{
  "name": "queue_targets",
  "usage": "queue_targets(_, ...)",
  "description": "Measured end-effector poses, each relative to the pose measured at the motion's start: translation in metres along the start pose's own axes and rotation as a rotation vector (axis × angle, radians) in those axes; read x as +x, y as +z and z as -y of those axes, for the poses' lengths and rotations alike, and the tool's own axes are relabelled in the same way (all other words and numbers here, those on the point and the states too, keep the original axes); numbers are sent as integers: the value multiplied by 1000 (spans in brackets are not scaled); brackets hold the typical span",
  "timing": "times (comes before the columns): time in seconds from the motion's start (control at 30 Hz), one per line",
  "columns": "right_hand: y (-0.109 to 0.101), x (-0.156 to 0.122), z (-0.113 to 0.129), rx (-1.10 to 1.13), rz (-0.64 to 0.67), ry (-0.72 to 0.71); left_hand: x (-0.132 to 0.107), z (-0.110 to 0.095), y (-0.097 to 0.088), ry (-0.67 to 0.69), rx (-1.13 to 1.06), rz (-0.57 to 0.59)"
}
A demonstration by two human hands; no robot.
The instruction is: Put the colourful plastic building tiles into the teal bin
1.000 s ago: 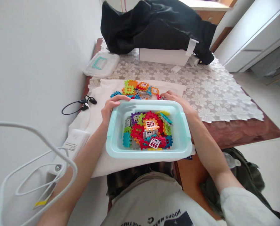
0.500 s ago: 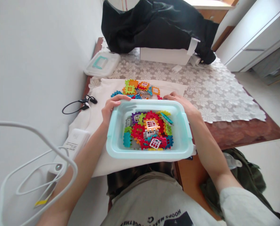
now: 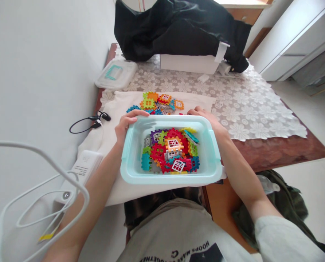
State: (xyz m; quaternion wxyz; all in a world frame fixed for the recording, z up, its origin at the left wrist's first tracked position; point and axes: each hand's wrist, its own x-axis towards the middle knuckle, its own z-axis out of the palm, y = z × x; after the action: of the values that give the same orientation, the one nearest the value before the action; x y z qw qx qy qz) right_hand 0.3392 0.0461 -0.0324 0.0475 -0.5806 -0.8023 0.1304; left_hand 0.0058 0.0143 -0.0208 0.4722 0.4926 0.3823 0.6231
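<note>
A pale turquoise plastic bin stands in front of me, holding a heap of colourful interlocking building pieces, some with white window frames. My left hand grips its far left corner, fingers bent along the back rim. At the far right corner, my right hand wraps around the bin with curled fingers, the tips partly hidden behind the rim. Beyond the bin lies a second pile of building pieces, on a white cloth; its near edge is hidden by the bin.
A clear lid with a turquoise handle lies at the back left. Black earphones, a white power strip and a looping white cable are on the left. Black fabric covers a white box at the back.
The view has shifted slightly. My right fingers have drawn in a little, and less of the red piece beside them shows. Both hands remain at the bin's far corners.
</note>
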Motion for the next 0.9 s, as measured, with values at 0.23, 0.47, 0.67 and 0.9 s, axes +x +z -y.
queue_targets(0.23, -2, 4, 3, 43, 1, 2, 0, -1, 1, -3, 31, 17)
queue_targets(0.47, -5, 2, 7, 95, -20, -26, 1, 0, -1, -14, -4, 38)
queue_targets(0.67, -9, 2, 8, 157, -12, -44, 1, 2, -5, -70, 11, 31)
queue_targets(0.9, -13, 1, 13, 177, 11, -34, 2, 1, -3, 5, -19, 55)
